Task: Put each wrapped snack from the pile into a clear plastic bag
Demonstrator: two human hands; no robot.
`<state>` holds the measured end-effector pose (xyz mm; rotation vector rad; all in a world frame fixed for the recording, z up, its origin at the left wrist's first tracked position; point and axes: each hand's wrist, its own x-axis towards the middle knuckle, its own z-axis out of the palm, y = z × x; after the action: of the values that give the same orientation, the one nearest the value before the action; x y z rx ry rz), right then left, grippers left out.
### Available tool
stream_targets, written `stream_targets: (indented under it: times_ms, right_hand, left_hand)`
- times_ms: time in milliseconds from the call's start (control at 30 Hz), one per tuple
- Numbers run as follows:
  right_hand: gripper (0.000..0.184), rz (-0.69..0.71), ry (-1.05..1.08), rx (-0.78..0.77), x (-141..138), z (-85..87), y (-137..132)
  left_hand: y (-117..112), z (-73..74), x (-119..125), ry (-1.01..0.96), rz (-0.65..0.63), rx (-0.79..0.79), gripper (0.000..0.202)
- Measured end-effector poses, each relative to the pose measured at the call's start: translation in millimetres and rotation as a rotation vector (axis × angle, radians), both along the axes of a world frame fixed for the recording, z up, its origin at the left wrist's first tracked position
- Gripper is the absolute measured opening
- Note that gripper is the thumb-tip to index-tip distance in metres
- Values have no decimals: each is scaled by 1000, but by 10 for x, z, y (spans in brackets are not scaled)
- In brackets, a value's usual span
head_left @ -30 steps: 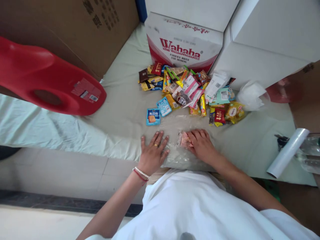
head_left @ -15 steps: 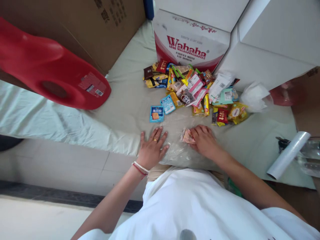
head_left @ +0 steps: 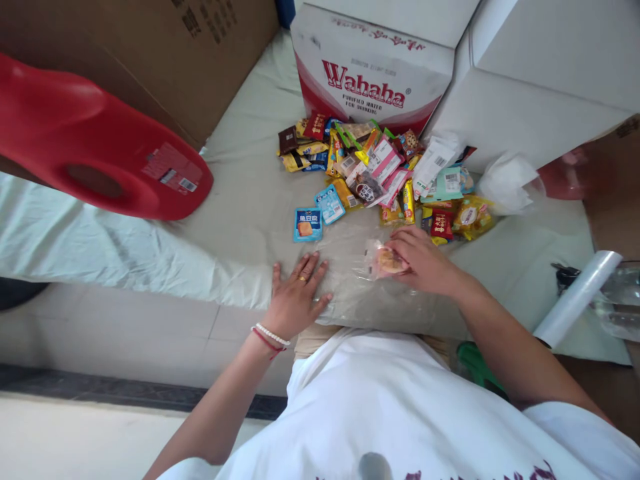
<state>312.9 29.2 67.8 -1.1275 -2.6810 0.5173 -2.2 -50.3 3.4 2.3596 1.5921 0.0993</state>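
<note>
1. Your right hand [head_left: 423, 260] grips the pink packet [head_left: 390, 263] by its right end, thumb and fingers closed around it.
2. The packet is in front of you, over the clear film [head_left: 345, 290] near the surface's [head_left: 240, 220] front edge; whether it touches the film cannot be told.
3. Its long axis runs roughly left to right; the transparent end points left, and your fingers hide part of the right end.
4. Your left hand [head_left: 297, 293] is palm down near the front edge, fingers spread, holding nothing.
5. Beyond your hands, the two blue packets [head_left: 307, 225] and snack pile [head_left: 367, 163] limit forward room; the water box [head_left: 373, 73] stands behind the pile.
6. Open room on the left reaches to the red jug [head_left: 167, 190]; on the right, to the roll [head_left: 577, 299].
</note>
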Motion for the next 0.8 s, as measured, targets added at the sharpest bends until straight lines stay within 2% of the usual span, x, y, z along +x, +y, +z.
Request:
stream_targets:
  times_ms: [100,200,267,300,400,500,567,667,800]
  right_hand:
    - [41,59,-123,-49,-266,-160,21]
    - [65,38,-138,-61,-298,-212,-60]
    - [77,0,-75,-54,-154,-146,-214]
    - [74,-22,-39,-54,-48,-107,-329]
    - [51,-29,38,-127,303,-101,-784]
    - [33,-6,78,-209,561,-318,-1221]
    - [20,-57,168,-229,642,-464,-1368]
    - [19,-108,308,-327,675,-473,-1309]
    - [27,-240,316,-544,734,-220,-900]
  left_hand:
    - [-63,2,-69,-3,38,47,69]
    - [-178,40,-112,-44,38,242,71]
    - [-248,77,-123,-91,-97,357,66]
    - [-269,89,-126,-122,-204,370,63]
    - [-257,55,-147,-223,-469,243,50]
    - [-160,-75,-211,-298,-521,107,36]
    - [-84,-139,-268,-375,-521,37,25]
    - [39,-90,-331,-520,-491,-117,18]
    - [295,174,-294,-569,-241,-282,26]
